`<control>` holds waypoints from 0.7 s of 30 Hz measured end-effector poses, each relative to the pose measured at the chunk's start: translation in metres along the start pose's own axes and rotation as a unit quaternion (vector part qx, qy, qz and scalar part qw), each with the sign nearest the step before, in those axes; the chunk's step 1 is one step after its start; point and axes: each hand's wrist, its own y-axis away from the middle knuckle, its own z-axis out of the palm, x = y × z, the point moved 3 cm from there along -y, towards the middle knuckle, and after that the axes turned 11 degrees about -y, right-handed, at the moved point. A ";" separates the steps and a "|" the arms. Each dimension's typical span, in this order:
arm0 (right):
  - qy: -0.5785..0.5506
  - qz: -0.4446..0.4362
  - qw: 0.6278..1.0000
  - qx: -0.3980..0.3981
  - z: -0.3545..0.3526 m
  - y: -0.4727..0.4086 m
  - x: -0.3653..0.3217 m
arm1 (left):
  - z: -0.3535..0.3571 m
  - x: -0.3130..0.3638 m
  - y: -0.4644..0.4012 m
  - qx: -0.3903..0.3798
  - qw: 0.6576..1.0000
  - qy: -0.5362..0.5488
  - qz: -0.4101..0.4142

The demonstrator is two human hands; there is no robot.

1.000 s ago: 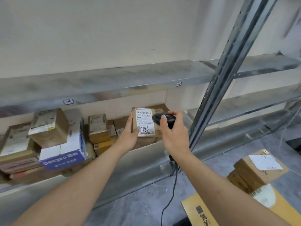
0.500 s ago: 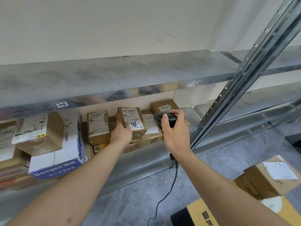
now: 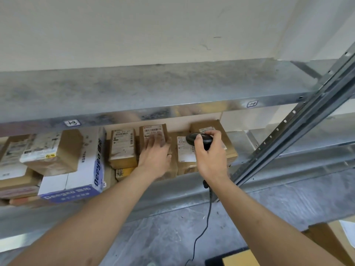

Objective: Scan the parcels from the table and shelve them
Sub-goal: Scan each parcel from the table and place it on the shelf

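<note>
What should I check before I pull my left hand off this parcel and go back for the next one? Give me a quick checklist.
1. Parcel on the lower shelf, upright among the other boxes: ok.
2. Label facing out, barcode visible at the top: ok.
3. Left hand flat on the parcel's front, fingers blurred; whether the parcel stands unaided: cannot tell.
4. Scanner held firmly in the right hand: ok.
5. Scanner cable hanging free below the shelf edge, not snagged: ok.
6. Parcel already scanned: cannot tell.
</note>
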 end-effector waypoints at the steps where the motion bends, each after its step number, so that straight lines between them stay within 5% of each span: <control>1: -0.002 -0.002 1.000 -0.004 0.001 -0.002 0.000 | 0.000 -0.004 -0.002 -0.006 1.000 0.002 -0.013; 12: -0.016 -0.006 1.000 0.001 -0.001 -0.003 0.001 | -0.008 -0.011 -0.005 -0.030 0.999 -0.004 -0.010; 21: -0.027 -0.003 0.995 0.094 -0.034 0.034 -0.006 | -0.050 0.037 0.011 0.002 0.994 -0.018 0.107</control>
